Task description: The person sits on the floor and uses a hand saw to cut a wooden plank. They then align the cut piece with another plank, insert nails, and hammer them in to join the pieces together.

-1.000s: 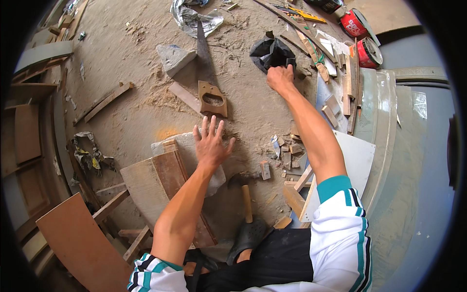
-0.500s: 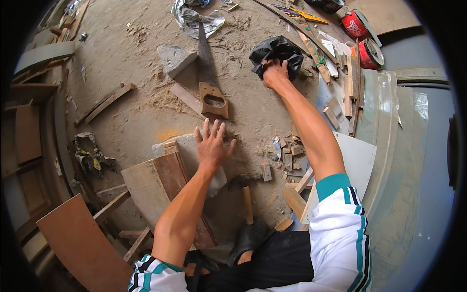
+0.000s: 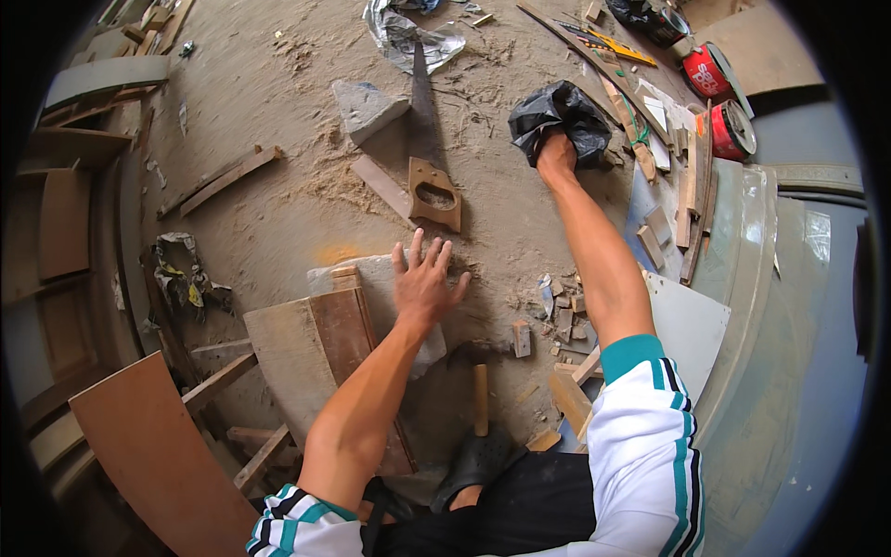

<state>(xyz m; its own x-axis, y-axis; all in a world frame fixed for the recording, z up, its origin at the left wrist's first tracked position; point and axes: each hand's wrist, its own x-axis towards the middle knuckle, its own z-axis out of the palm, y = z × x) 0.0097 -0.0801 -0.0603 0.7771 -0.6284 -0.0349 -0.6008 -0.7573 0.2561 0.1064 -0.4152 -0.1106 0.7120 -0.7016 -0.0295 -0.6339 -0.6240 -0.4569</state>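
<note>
My right hand (image 3: pixel 557 156) reaches into the mouth of a crumpled black plastic bag (image 3: pixel 587 125) on the dusty ground. Its fingers are hidden inside, so what they grip does not show. My left hand (image 3: pixel 426 290) is open and empty, fingers spread, above the edge of a grey slab (image 3: pixel 376 267) and beside wooden boards (image 3: pixel 342 325). Just beyond its fingertips lies a handsaw (image 3: pixel 434 193) with a wooden handle, its blade pointing away. A wood strip (image 3: pixel 381 188) and a stone block (image 3: pixel 368 110) lie left of the saw.
Wood offcuts (image 3: pixel 564 320) are scattered between my arms. A wooden tool handle (image 3: pixel 481 399) stands near my foot. At the right are wood strips (image 3: pixel 691 186), red cans (image 3: pixel 733 130) and glass-like sheets (image 3: pixel 742 241). A brown panel (image 3: pixel 153 436) and wooden frames (image 3: pixel 65 223) are at the left.
My right hand has gone deeper into the black bag; its fingers, visible at the opening before, are now covered. My left hand keeps its spread pose. The whole view has shifted slightly.
</note>
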